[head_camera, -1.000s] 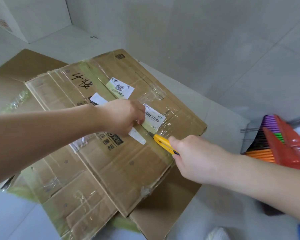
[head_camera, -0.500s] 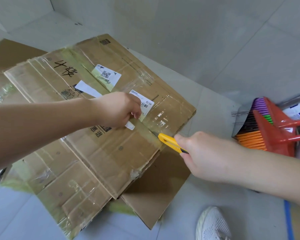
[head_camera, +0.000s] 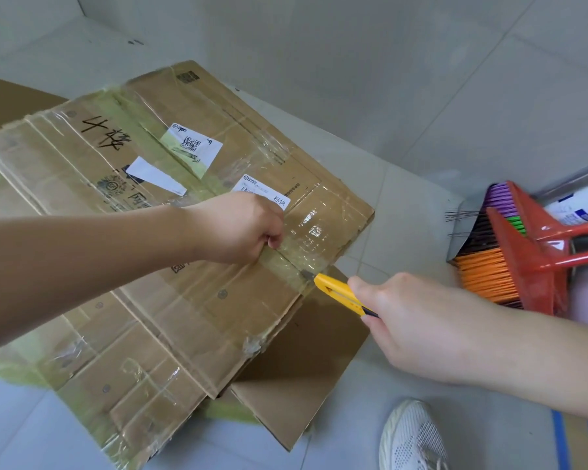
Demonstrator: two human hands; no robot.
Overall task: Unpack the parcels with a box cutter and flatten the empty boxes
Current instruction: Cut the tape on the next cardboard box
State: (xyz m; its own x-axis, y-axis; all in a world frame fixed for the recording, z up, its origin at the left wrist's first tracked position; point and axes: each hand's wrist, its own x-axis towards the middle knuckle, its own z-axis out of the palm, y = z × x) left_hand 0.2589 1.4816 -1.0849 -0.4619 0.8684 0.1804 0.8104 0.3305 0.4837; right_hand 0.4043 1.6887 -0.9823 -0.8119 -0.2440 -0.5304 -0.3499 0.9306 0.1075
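A large brown cardboard box [head_camera: 190, 300], flattened and wrapped in clear and greenish tape, lies on the tiled floor with white labels on top. My left hand [head_camera: 238, 228] rests on it with curled fingers, pinching the greenish tape strip [head_camera: 286, 262] along the seam. My right hand [head_camera: 418, 320] grips a yellow box cutter [head_camera: 336, 290]. Its blade tip meets the tape seam at the box's right edge.
More flat cardboard [head_camera: 296, 378] sticks out under the box. A red dustpan and a broom with orange and purple bristles [head_camera: 510, 252] stand at the right by the wall. A white sneaker [head_camera: 411, 435] is at the bottom. Grey wall tiles rise behind.
The cutter has slid along the tape seam toward the box's right edge, drawn toward me. My left hand stayed on the box near the seam. The view shifted a little.
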